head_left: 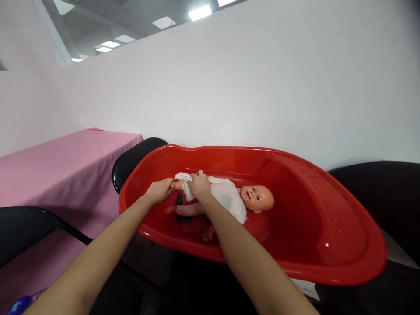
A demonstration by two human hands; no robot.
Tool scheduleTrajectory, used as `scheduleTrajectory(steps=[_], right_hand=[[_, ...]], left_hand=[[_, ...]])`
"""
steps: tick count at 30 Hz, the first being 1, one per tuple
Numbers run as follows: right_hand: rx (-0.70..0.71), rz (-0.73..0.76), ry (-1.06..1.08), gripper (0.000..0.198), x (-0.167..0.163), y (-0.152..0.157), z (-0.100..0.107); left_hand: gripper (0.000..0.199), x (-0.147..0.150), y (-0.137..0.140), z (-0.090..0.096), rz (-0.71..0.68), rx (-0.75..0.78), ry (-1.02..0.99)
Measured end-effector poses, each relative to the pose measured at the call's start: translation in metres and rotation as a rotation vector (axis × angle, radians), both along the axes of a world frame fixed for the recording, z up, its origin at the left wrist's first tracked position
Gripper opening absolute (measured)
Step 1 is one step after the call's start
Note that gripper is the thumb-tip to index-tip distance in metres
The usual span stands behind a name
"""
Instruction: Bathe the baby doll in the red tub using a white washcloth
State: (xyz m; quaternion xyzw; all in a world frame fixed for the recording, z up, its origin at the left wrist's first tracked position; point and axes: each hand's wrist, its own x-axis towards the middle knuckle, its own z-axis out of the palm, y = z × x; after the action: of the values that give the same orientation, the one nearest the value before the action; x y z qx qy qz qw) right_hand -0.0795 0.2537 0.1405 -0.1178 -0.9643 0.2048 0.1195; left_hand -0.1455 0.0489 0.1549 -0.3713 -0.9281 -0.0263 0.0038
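A baby doll (228, 197) with a pale cloth body lies on its back in a red baby bathtub (295, 210), its head to the right and legs to the left. My left hand (159, 191) is closed at the doll's far foot (173, 185). Bunched around that leg is a white garment (183, 177) with small yellowish marks. My right hand (201, 187) pinches this cloth near the doll's knee; its fingertips are partly hidden. The doll's nearer leg (187, 209) lies bare on the tub floor, and one doll hand (208, 234) shows beside my right forearm.
A dark rectangular patch (183, 218) shows on the tub floor under the nearer leg. Black chairs (139, 159) stand around the tub. At left is a table with a pink cloth (72, 153); a white wall (229, 96) rises behind. A blue-capped item (21, 305) is at bottom left.
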Motion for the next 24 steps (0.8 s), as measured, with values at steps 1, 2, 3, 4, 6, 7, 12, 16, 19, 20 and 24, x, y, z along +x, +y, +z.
scheduleTrajectory(steps=[1,2,3,4,6,7,12,16,19,20,24], right_hand=[[-0.014,-0.019,-0.009,0.032,-0.001,0.001,0.000],[-0.029,-0.027,-0.020,0.032,-0.001,0.003,0.000],[-0.042,-0.026,-0.030,0.032,-0.001,0.003,-0.001],[-0.053,-0.012,-0.037,0.033,-0.002,0.004,-0.001],[-0.062,0.019,-0.035,0.035,-0.002,0.004,-0.002],[-0.057,0.021,-0.021,0.036,-0.002,0.004,-0.002],[-0.007,-0.170,0.062,0.032,-0.001,0.017,-0.002],[-0.199,-0.241,0.031,0.018,-0.003,0.036,-0.009],[-0.503,-0.241,0.133,0.012,-0.008,0.044,-0.016],[-0.576,-0.241,0.177,0.014,-0.010,0.045,-0.017],[-0.727,-0.260,0.283,0.022,-0.018,0.041,-0.019]], left_hand=[[0.018,0.000,0.000,0.000,0.001,-0.004,0.006],[0.018,-0.001,0.000,-0.001,0.004,-0.011,0.011],[0.018,-0.001,0.001,-0.001,0.007,-0.019,0.017],[0.018,-0.001,0.001,-0.002,0.007,-0.025,0.022],[0.017,-0.002,0.001,-0.003,0.004,-0.032,0.033],[0.017,-0.003,0.001,-0.004,0.002,-0.034,0.038],[0.016,-0.006,-0.001,-0.010,-0.004,-0.040,0.059],[0.019,-0.006,-0.001,-0.009,-0.003,-0.052,0.065],[0.022,-0.004,0.000,-0.007,0.009,-0.072,0.059],[0.023,-0.003,0.000,-0.006,0.011,-0.081,0.064],[0.024,-0.002,0.001,-0.008,-0.040,-0.091,0.177]])
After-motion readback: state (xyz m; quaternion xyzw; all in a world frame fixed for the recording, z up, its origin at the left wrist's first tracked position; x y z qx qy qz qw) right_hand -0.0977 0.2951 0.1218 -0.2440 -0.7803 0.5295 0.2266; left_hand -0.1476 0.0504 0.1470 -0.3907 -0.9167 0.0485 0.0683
